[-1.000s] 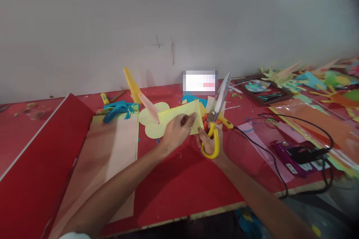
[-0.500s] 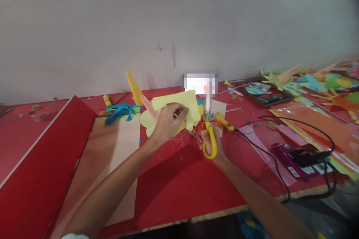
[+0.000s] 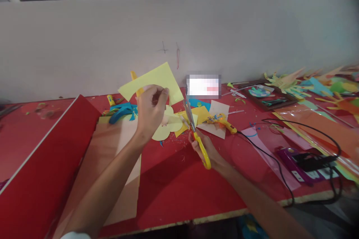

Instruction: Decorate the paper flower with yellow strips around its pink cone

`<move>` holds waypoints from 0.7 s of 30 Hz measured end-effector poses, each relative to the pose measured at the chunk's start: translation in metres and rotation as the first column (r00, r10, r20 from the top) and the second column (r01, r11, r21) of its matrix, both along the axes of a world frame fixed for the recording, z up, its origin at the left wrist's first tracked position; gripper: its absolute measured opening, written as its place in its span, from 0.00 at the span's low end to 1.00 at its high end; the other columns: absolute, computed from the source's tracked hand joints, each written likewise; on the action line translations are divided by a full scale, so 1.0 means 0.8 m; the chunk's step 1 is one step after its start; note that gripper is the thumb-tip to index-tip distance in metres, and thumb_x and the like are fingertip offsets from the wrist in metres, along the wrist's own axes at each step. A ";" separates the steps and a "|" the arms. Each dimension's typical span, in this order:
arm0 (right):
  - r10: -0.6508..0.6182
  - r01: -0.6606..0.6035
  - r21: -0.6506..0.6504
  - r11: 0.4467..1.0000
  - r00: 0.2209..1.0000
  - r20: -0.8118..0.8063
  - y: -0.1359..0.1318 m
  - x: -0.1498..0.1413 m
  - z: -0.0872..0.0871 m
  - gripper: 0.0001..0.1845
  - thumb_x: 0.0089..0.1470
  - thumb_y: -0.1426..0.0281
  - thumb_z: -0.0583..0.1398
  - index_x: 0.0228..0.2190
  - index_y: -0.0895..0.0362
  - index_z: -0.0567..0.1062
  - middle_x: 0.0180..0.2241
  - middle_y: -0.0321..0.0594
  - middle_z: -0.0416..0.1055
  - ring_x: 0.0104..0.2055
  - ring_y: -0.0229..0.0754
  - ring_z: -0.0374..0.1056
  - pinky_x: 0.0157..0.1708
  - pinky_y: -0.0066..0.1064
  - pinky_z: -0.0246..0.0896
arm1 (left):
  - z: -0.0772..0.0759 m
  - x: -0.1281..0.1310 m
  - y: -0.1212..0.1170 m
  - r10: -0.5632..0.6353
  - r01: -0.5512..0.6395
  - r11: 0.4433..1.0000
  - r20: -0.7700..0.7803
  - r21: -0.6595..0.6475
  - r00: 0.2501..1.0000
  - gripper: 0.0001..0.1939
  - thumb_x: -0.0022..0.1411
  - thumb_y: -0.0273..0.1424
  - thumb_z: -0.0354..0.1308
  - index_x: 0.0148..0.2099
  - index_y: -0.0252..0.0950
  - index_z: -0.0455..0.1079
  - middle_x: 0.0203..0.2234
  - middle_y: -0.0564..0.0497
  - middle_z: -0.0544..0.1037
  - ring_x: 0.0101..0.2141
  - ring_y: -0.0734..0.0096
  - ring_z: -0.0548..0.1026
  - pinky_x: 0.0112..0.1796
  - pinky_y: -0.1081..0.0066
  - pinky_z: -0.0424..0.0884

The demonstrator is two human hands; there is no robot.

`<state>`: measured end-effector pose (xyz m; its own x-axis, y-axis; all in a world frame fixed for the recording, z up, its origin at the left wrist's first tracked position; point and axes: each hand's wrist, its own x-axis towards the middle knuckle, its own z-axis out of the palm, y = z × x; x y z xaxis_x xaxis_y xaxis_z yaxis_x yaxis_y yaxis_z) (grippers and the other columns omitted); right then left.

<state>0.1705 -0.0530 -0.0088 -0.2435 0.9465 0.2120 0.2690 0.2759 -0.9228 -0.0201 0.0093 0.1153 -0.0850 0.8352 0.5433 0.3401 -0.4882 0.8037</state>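
Sheet: yellow; held up above the table, pinched near its lower edge between thumb and forefinger of the left hand.
Long axis of sheet: slanted, rising to the right; most of the paper is spread above the pinch, to both sides of it.
Scissors: yellow-handled; held in the right hand, blades pointed up and slightly left; how far the blades are parted cannot be told.
Sheet to scissors: the sheet's lower right corner is placed just beside the blade tips, above and left of the right hand; whether they are touching cannot be told.
Nearer hand: the left, by which the sheet is gripped; the right is set apart from it, lower.
Behind sheet: yellow cone, partly covered.
Below sheet: pale flower, laid between left hand and scissors.
Close by blades: yellow paper, by which the space behind is crowded.
Right of scissors: glue gun, laid near the right hand, partly over beige paper; cord trailed toward the front edge.
Left: blue strips; large paper, partly covered by the left forearm.
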 end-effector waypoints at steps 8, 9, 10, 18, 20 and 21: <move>0.032 -0.031 -0.013 0.999 0.997 0.073 -0.005 0.002 0.008 0.23 0.61 0.46 0.52 0.32 0.53 0.64 0.24 0.33 0.63 0.23 0.36 0.54 0.24 0.31 0.45 | -0.013 0.021 -0.010 0.027 -0.027 1.000 -0.130 0.001 0.991 0.14 0.68 0.35 0.55 0.28 0.38 0.65 0.19 0.55 0.67 0.23 0.75 0.65 0.27 0.70 0.61; 0.026 -0.025 -0.009 1.000 0.996 0.084 -0.005 0.002 0.008 0.23 0.62 0.46 0.51 0.32 0.53 0.64 0.24 0.33 0.63 0.23 0.36 0.54 0.24 0.31 0.45 | -0.014 0.023 -0.010 0.023 -0.023 1.000 -0.149 0.005 0.989 0.15 0.68 0.35 0.55 0.28 0.37 0.64 0.19 0.55 0.67 0.23 0.75 0.65 0.28 0.70 0.61; 0.021 -0.020 -0.006 1.000 0.995 0.095 -0.005 0.002 0.007 0.23 0.62 0.46 0.51 0.32 0.53 0.65 0.24 0.34 0.63 0.23 0.36 0.54 0.24 0.31 0.45 | -0.016 0.025 -0.011 0.022 -0.020 1.000 -0.163 0.009 0.986 0.15 0.68 0.34 0.55 0.27 0.37 0.64 0.19 0.55 0.67 0.23 0.75 0.65 0.28 0.70 0.61; -0.006 0.005 0.008 1.000 0.990 0.141 -0.005 0.005 0.005 0.22 0.61 0.48 0.52 0.31 0.54 0.66 0.24 0.35 0.65 0.23 0.37 0.55 0.25 0.30 0.47 | -0.015 0.026 -0.013 0.021 -0.015 0.999 -0.199 0.032 0.980 0.17 0.69 0.33 0.55 0.26 0.37 0.63 0.18 0.56 0.67 0.23 0.75 0.64 0.30 0.69 0.61; -0.022 0.022 0.004 1.000 0.990 0.138 -0.005 0.005 0.004 0.21 0.61 0.48 0.53 0.31 0.54 0.66 0.24 0.35 0.65 0.23 0.37 0.56 0.24 0.30 0.47 | -0.014 0.025 -0.013 0.021 -0.015 0.999 -0.201 0.029 0.979 0.17 0.69 0.34 0.54 0.26 0.37 0.63 0.18 0.56 0.67 0.23 0.74 0.64 0.30 0.69 0.61; -0.033 0.033 -0.003 0.999 0.991 0.132 -0.005 0.005 0.003 0.22 0.60 0.48 0.54 0.31 0.53 0.66 0.23 0.35 0.64 0.23 0.37 0.55 0.24 0.30 0.46 | -0.014 0.025 -0.013 0.025 -0.019 0.999 -0.206 0.031 0.978 0.17 0.69 0.34 0.54 0.26 0.37 0.63 0.18 0.56 0.67 0.23 0.74 0.64 0.30 0.69 0.61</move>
<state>0.1742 -0.0571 -0.0063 -0.2375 0.9555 0.1748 0.3975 0.2598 -0.8801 0.0000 -0.0014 0.1042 0.0128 0.8180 0.5751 0.5081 -0.5007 0.7008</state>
